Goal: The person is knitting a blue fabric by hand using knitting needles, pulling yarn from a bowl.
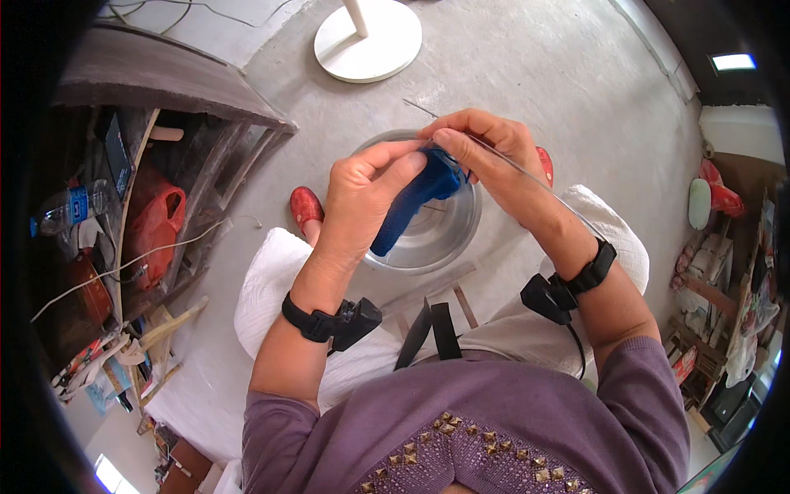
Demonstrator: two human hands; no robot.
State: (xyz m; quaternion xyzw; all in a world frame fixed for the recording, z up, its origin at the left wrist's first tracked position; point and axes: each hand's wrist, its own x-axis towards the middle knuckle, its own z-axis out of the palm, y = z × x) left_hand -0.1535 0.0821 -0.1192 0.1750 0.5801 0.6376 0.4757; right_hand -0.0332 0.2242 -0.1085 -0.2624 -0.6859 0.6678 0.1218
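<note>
A deep-blue knitted piece (398, 218) hangs from between my hands, over a round metal basin (457, 244) on the floor. My left hand (358, 181) is closed, thumb and forefinger pinching the upper edge of the knitting. Close against it, my right hand (498, 152) is closed in a pinch around a thin, long knitting needle (527, 172), which runs back across my right wrist. Another thin tip sticks out beyond the fingers at the far side. Exactly how the stitches sit at the fingertips is hidden by the fingers.
A dark wooden cabinet (173, 78) stands at the left, holding a red plastic bag (156, 235) and a plastic bottle (78, 206). Ahead is a white round stand base (370, 45). Cluttered shelves (712, 288) line the right. My red shoes (306, 206) flank the basin.
</note>
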